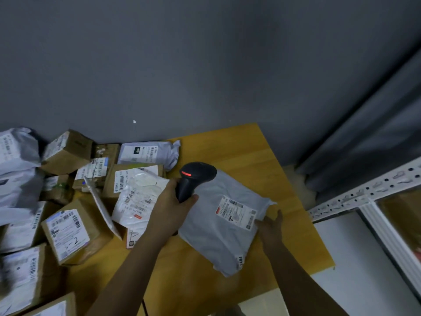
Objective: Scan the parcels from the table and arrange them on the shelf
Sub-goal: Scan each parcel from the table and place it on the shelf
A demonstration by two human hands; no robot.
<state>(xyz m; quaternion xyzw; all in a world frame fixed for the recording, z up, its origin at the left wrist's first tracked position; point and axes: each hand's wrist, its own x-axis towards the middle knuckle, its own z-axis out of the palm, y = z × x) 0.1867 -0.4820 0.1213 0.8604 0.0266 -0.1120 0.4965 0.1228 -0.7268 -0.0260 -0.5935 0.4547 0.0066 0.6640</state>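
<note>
A grey poly-bag parcel (214, 220) with a white shipping label (237, 213) lies on the yellow wooden table (255, 160). My left hand (169, 204) grips the handle of a black barcode scanner (193, 179), whose red light glows; the scanner hovers over the parcel's far left corner. My right hand (271, 224) holds the parcel's right edge beside the label, fingers under the bag's rim. A white metal shelf (364, 195) stands at the right.
Several cardboard boxes (68, 231) and poly-bag parcels (18, 169) are piled on the table's left half. A white bag (150, 153) lies by the grey wall. A grey curtain (369, 142) hangs behind the shelf. White floor shows below the table's right edge.
</note>
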